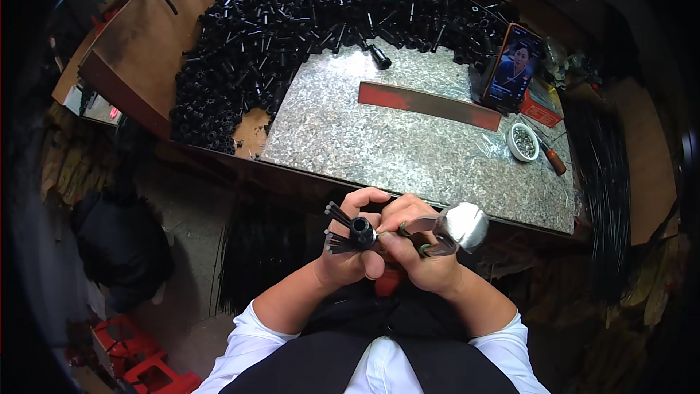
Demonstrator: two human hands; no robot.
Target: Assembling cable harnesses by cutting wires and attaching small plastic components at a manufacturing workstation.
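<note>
In front of my body, just off the table's near edge, both hands meet. My left hand is closed around a black hollow plastic part, with several thin black rods fanning out from its left side. Against that part's right side, my right hand pinches with thumb and fingertips; anything tiny between those fingertips is too small to make out. The same hand grips a pliers-like tool, whose broad, rounded silver head sticks out to the right. The palms are partly hidden.
A heap of black plastic parts covers the table's back and left. On the speckled tabletop lie a red-brown strip and one black part. A propped phone, white bowl of small metal bits and screwdriver stand right.
</note>
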